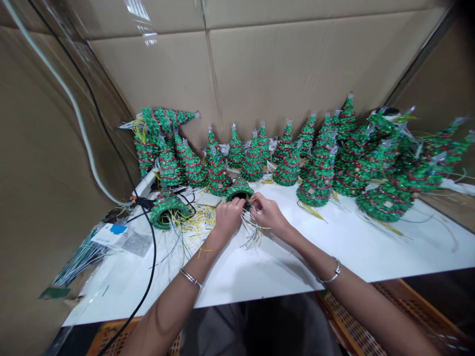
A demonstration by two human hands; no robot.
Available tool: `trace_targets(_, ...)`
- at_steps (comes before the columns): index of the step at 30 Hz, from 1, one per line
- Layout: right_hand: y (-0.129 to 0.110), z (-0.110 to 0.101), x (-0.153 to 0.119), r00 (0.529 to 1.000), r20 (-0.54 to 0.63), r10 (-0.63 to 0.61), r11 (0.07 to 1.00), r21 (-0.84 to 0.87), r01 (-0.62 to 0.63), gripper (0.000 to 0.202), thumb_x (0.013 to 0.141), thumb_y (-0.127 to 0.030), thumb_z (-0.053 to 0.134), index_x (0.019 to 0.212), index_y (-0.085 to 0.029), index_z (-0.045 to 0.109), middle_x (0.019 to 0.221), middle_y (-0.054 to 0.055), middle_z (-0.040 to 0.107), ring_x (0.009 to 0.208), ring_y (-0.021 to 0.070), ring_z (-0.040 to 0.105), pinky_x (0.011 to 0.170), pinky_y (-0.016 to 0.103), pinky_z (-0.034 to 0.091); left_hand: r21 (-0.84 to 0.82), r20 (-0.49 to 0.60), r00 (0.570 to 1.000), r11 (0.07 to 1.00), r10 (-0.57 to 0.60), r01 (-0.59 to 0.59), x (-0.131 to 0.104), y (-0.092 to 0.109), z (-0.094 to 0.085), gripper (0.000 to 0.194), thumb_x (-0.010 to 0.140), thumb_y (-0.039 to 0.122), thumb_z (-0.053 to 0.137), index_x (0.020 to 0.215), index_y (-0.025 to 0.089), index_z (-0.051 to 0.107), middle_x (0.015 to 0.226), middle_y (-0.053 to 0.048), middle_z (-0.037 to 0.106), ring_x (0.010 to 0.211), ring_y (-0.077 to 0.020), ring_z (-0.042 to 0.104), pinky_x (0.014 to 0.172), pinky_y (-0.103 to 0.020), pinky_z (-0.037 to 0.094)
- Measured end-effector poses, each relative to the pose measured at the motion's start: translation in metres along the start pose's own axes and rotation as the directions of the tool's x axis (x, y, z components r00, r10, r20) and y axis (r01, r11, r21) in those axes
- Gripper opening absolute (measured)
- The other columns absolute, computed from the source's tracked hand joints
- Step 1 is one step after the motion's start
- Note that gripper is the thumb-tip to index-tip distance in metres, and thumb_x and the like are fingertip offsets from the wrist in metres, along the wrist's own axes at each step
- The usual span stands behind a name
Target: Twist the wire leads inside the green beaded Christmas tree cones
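A small green tree [240, 186] lies on its side on the white table, its dark hollow base facing me and thin white and yellow wires spilling out. At the left of that opening, my left hand [230, 213] has its fingers curled together at the rim; what they hold is too small to make out. My right hand [267, 212] pinches thin wires [254, 230] at the opening's right side. Another tree [166, 210] lies to the left with its hollow base toward me, beside a heap of yellow and white wire pieces [202, 222].
Many decorated trees, such as one [315, 185], stand along the back and right. A plastic bag [129, 240], wire bundles [79, 254] and a hanging black cable [154, 252] are at the left. Orange baskets [415, 309] sit below the table [371, 252]. Cardboard walls enclose it.
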State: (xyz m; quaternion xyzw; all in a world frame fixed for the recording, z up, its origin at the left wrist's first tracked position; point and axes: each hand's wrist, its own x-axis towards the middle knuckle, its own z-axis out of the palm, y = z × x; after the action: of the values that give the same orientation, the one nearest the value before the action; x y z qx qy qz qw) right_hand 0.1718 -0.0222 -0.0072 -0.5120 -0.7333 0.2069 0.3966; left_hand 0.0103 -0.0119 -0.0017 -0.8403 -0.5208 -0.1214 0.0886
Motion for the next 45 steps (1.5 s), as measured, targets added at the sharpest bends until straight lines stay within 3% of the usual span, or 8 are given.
trace_targets(14,-0.001,-0.006,0.002,0.997,-0.026,0.078,0.993,0.085,-0.075,0.020,0.070,-0.014,0.053,0.088,-0.020,0.058,0.064,-0.004,0.059,0.060,0.0124,0.052,0.061,0.022,0.038,0.059,-0.099,0.994,0.997,0.046,-0.041,-0.001,-0.005,0.006,0.020,0.096,0.020,0.044,0.091,0.019,0.063,0.086,-0.007,0.066,0.073,-0.0195,0.064,0.054,-0.030,0.029)
trace_targets(18,-0.002,-0.009,0.001,0.996,-0.012,0.092,0.994,0.066,-0.091,0.019,0.072,-0.015,0.053,0.089,-0.021,0.058,0.067,-0.003,0.061,0.063,0.0132,0.055,0.064,0.023,0.039,-0.060,-0.134,0.974,0.980,0.181,-0.190,-0.001,-0.016,0.007,0.016,0.095,0.024,0.047,0.099,0.021,0.063,0.106,-0.005,0.068,0.075,-0.0160,0.064,0.055,-0.028,0.033)
trace_targets(21,-0.004,-0.013,0.001,0.993,0.009,0.118,0.992,0.037,-0.118,0.017,0.072,-0.015,0.053,0.087,-0.022,0.057,0.068,-0.003,0.062,0.064,0.0139,0.056,0.065,0.023,0.039,-0.236,-0.124,0.967,0.940,0.224,-0.248,-0.003,-0.025,0.003,0.015,0.095,0.025,0.048,0.101,0.021,0.062,0.105,-0.003,0.070,0.082,-0.0156,0.066,0.062,-0.025,0.039)
trace_targets(26,-0.006,-0.019,0.003,0.987,0.036,0.155,0.987,-0.036,-0.154,0.014,0.072,-0.017,0.055,0.084,-0.023,0.058,0.073,-0.002,0.066,0.069,0.0158,0.059,0.065,0.024,0.039,-0.340,-0.047,0.997,0.938,0.060,-0.072,-0.006,-0.019,-0.005,0.014,0.089,0.021,0.054,0.101,0.021,0.062,0.093,-0.002,0.072,0.079,-0.0162,0.066,0.068,-0.025,0.043)
trace_targets(30,-0.007,-0.020,0.003,0.983,0.039,0.181,0.981,-0.080,-0.177,0.013,0.071,-0.019,0.057,0.083,-0.022,0.059,0.079,0.000,0.070,0.076,0.0180,0.062,0.066,0.025,0.040,-0.274,-0.051,0.997,0.961,-0.062,0.046,-0.006,-0.008,-0.003,0.029,0.091,0.022,0.052,0.119,0.021,0.062,0.108,-0.006,0.072,0.088,-0.0188,0.068,0.073,-0.026,0.046)
trace_targets(35,-0.009,-0.022,0.003,0.959,0.032,0.282,0.958,-0.070,-0.279,0.018,0.072,-0.021,0.060,0.089,-0.019,0.062,0.077,0.002,0.072,0.071,0.0177,0.063,0.064,0.024,0.040,-0.272,-0.069,0.997,0.962,-0.033,0.013,-0.007,-0.002,0.002,0.036,0.095,0.023,0.047,0.129,0.028,0.059,0.115,-0.004,0.070,0.095,-0.0178,0.067,0.076,-0.026,0.047)
trace_targets(39,-0.008,-0.023,0.003,0.935,0.110,0.338,0.941,-0.025,-0.338,0.013,0.075,-0.025,0.061,0.081,-0.016,0.067,0.066,0.004,0.071,0.063,0.0167,0.062,0.059,0.024,0.038,-0.263,-0.055,0.997,0.964,-0.061,0.044,-0.006,0.000,0.003,0.035,0.096,0.024,0.047,0.128,0.030,0.060,0.115,-0.003,0.071,0.095,-0.0177,0.068,0.072,-0.025,0.045)
trace_targets(45,0.007,-0.016,0.005,0.909,0.208,0.361,0.903,0.166,-0.397,0.019,0.075,-0.031,0.059,0.072,-0.015,0.069,0.058,0.002,0.066,0.056,0.0141,0.056,0.051,0.022,0.035,-0.183,-0.048,0.991,0.977,-0.122,0.111,-0.003,0.003,0.004,0.029,0.099,0.035,0.041,0.115,0.026,0.064,0.097,-0.004,0.075,0.081,-0.0196,0.069,0.062,-0.028,0.040)
